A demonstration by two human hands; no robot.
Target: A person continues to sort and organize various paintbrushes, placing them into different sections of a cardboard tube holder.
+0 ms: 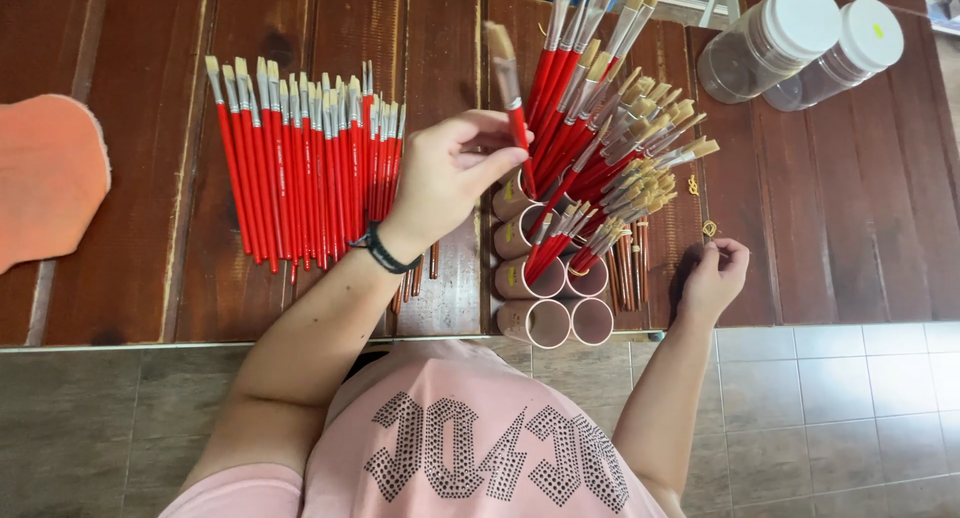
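My left hand [452, 174] pinches one red-handled paintbrush [509, 88] with pale bristles, holding it upright over a group of pink cardboard tubes [540, 278]. Several tubes are packed with red brushes [600, 128] fanning up and right; the two nearest tubes look empty. A row of red brushes [300, 168] lies flat on the dark wooden table [140, 228], left of that hand. My right hand [715, 278] rests curled at the table's near edge, right of the tubes, close to a small gold ring-like piece [709, 228]; I cannot tell if it holds anything.
Two clear plastic jars with white lids [800, 38] lie at the back right. An orange cloth-like object [45, 178] sits at the left edge. Thin brown handles [632, 268] lie beside the tubes. Tiled floor [850, 418] shows below the table edge.
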